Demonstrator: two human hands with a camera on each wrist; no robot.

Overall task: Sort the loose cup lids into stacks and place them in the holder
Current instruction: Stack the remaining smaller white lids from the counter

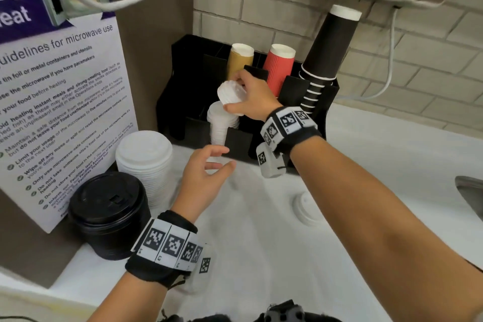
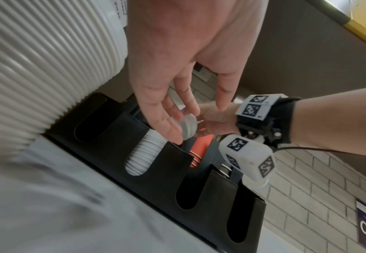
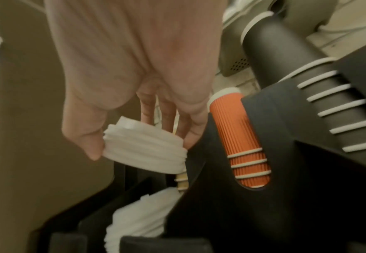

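My right hand grips a short stack of small white lids, tilted, just above the black holder. Thumb and fingers pinch that stack from both sides in the right wrist view. Below it, a taller stack of small white lids fills one front slot of the holder. My left hand hovers in front of the holder with fingers relaxed and spread, holding nothing. A single white lid lies loose on the white counter to the right.
A tall stack of large white lids and a stack of black lids stand at the left by a microwave notice. Brown, red and black cups fill the holder's back. A sink edge is far right.
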